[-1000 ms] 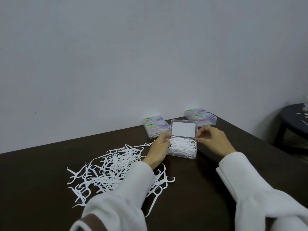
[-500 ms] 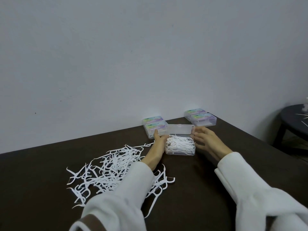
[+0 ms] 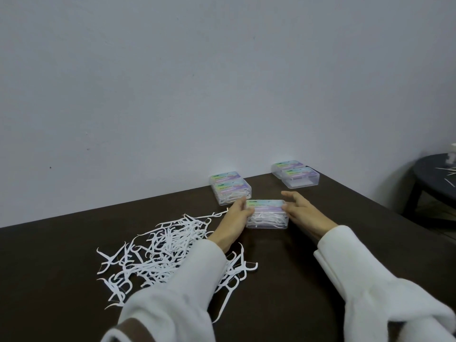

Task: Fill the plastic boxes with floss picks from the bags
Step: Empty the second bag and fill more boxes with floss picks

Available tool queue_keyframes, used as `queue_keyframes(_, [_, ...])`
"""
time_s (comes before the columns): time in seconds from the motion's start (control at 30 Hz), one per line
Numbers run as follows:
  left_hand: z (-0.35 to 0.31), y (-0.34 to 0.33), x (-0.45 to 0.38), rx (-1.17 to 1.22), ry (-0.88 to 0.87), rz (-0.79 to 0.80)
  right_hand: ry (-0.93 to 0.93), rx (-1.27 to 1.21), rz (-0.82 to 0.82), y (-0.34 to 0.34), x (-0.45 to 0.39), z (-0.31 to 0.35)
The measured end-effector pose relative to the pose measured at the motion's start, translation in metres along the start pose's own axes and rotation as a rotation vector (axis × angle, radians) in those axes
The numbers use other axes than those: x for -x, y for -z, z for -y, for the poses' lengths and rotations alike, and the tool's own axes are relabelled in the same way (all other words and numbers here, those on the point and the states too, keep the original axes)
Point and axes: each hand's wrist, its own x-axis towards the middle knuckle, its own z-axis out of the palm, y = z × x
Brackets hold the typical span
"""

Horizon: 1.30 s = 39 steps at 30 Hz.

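A clear plastic box (image 3: 267, 215) full of white floss picks lies on the dark table (image 3: 49, 280), its lid down and a colourful label on top. My left hand (image 3: 235, 215) grips the box's left end, thumb on the lid and fingers curled against the side. At the right end, my right hand (image 3: 303, 211) touches the box with its thumb while its fingers stay straight. A loose pile of floss picks (image 3: 158, 253) spreads over the table to the left, partly hidden under my left sleeve. No bags are in view.
Two filled, labelled boxes (image 3: 230, 187) sit by the wall just behind my left hand. Two more labelled boxes (image 3: 296, 177) stand at the back right corner. A dark round stool (image 3: 434, 176) with a few picks on it stands beyond the table's right edge.
The box's lid, upright a second ago, has swung down and now lies shut on the box. Both hands stayed at the box's ends; the right fingers moved off the lid.
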Motion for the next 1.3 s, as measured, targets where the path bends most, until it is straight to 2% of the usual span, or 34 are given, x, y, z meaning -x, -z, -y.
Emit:
queue_keyframes(0.17, [-0.001, 0.001, 0.005, -0.029, -0.035, 0.018, 0.011, 0.102, -0.245, 0.009, 0.003, 0.002])
queue_keyframes(0.27, [0.0, 0.0, 0.008, -0.05, -0.055, 0.038, 0.031, 0.048, -0.292, 0.007, 0.007, 0.004])
queue_keyframes(0.4, [0.001, 0.0, 0.008, -0.056, -0.066, 0.024, 0.138, 0.225, -0.389, 0.005, 0.008, 0.003])
queue_keyframes(0.57, [0.001, 0.002, 0.009, -0.088, -0.064, 0.03, 0.238, 0.482, -0.387, 0.006, 0.011, 0.006])
queue_keyframes(0.8, [0.0, 0.004, 0.01, -0.147, -0.089, 0.052, 0.233, 0.547, -0.372, 0.004, 0.01, 0.005])
queue_keyframes(0.9, [0.0, 0.006, 0.013, -0.23, -0.144, 0.081, 0.229, 0.558, -0.342, 0.004, 0.009, 0.004])
queue_keyframes(1.07, [0.003, 0.01, 0.012, -0.451, -0.286, 0.024, 0.22, 0.552, -0.332, 0.005, 0.008, 0.005])
queue_keyframes(1.2, [0.003, 0.014, 0.015, -0.563, -0.328, 0.051, 0.209, 0.529, -0.345, 0.003, 0.008, 0.004])
queue_keyframes(1.3, [-0.002, 0.016, 0.015, -0.907, -0.357, 0.062, 0.184, 0.486, -0.364, 0.003, 0.008, 0.005])
